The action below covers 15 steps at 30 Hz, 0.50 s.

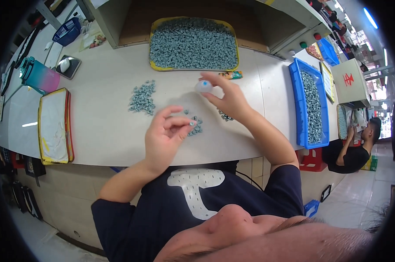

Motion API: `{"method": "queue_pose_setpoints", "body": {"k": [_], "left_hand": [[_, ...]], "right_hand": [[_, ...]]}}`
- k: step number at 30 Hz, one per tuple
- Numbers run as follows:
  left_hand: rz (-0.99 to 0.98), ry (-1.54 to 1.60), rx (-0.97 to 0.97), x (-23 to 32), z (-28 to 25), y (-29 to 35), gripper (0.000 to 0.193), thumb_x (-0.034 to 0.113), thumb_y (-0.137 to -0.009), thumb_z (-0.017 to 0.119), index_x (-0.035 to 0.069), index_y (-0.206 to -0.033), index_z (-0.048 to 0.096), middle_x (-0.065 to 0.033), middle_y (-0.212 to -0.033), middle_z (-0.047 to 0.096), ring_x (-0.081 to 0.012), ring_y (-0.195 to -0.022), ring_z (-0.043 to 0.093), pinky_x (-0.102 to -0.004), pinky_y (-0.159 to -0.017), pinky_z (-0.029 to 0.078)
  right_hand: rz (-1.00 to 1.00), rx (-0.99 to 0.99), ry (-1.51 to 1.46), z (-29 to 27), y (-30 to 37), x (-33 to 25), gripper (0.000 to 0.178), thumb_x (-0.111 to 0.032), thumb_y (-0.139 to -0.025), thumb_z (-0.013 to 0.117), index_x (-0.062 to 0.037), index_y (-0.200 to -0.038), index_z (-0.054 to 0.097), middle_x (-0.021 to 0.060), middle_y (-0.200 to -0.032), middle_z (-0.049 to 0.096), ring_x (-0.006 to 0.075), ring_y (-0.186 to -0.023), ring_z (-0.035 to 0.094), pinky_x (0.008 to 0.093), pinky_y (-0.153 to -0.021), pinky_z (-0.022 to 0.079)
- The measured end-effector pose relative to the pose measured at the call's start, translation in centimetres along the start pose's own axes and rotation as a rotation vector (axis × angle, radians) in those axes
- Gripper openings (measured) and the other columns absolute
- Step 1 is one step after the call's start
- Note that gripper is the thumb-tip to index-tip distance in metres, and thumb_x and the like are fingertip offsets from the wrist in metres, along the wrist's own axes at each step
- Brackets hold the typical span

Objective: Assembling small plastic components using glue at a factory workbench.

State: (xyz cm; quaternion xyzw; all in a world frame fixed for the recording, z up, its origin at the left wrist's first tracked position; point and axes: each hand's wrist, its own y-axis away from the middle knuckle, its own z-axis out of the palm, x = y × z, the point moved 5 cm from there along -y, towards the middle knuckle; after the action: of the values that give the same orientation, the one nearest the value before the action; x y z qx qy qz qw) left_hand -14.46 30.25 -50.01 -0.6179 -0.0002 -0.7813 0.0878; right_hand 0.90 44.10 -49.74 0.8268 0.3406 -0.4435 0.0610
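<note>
Between the thumb and fingertips of my left hand (pixel 162 137), a tiny grey-green piece (pixel 192 124) is pinched. My right hand (pixel 230 98) grips a small rounded white container (pixel 203 86) with a blue spot on it, held above the table. Just beyond the left fingertips lies a small group of grey-green pieces (pixel 197 128), partly hidden by that hand. A larger loose pile (pixel 142 98) of similar pieces sits farther left. Several darker-looking pieces (pixel 225 115) lie by my right wrist, which covers some of them.
A yellow-rimmed tray (pixel 155 65) full of pieces stands at the back, near an orange-green packet (pixel 232 75). At right is a blue bin (pixel 299 109) of pieces; a person (pixel 355 150) works beyond. Leftward are yellow-edged trays (pixel 53 126), a bottle (pixel 39 76) and a phone (pixel 73 69).
</note>
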Motion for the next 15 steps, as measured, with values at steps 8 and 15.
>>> {"method": "queue_pose_setpoints", "body": {"k": [8, 15], "left_hand": [[0.075, 0.015, 0.041, -2.7, 1.3, 5.4, 0.045, -0.005, -0.088, 0.062, 0.001, -0.126, 0.039, -0.0129, -0.098, 0.066, -0.0157, -0.093, 0.064, -0.0283, -0.086, 0.05], [0.181, -0.034, 0.028, -3.0, 1.3, 5.0, 0.046, -0.006, -0.088, 0.061, 0.0, -0.127, 0.037, -0.0139, -0.097, 0.067, -0.0175, -0.094, 0.063, -0.0299, -0.087, 0.051]], "right_hand": [[-0.12, 0.121, 0.17, -0.6, 2.8, -2.2, 0.043, -0.019, -0.08, 0.073, -0.0059, -0.119, 0.059, 0.0133, -0.102, 0.065, 0.0278, -0.096, 0.062, 0.0358, -0.083, 0.048], [0.141, -0.086, 0.495, -1.2, 3.9, -0.8, 0.021, -0.021, -0.079, 0.073, -0.0012, -0.084, 0.066, 0.0137, -0.085, 0.064, 0.0318, -0.085, 0.061, 0.0382, -0.077, 0.048]]}}
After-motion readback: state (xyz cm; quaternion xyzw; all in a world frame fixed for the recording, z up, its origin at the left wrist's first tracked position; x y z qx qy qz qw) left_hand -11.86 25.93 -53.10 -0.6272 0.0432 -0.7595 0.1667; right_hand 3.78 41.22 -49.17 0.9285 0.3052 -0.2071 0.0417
